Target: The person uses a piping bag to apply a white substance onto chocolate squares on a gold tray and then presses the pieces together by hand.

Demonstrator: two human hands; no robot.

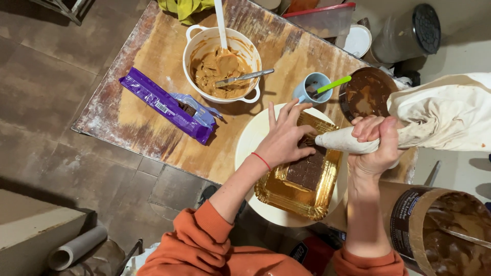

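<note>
Room: brown tiled floor point(46, 87), worn and stained; a paper roll point(76, 249) lies on it at lower left.
Table: wooden table point(158, 46), floury and scuffed along its left edge.
Piping bag: cloth piping bag point(440, 115), off-white and soiled, bulging at the right edge of the table; long axis runs right to left, narrow tip pointing left over the tray.
Turntable: round cream stand point(250, 140) at the table's near edge.
Tray: gold foil tray point(286, 197) on the stand, holding dark biscuit squares point(305, 171).
Bowl: white two-handled bowl point(194, 46) of tan cream, far side.
Biscuit packet: purple, opened point(163, 105), left side.
Right hand: right hand point(378, 145) fisted tightly around the bag's neck.
Left hand: left hand point(284, 138) spread flat, fingers apart, pressing on the biscuits.
</note>
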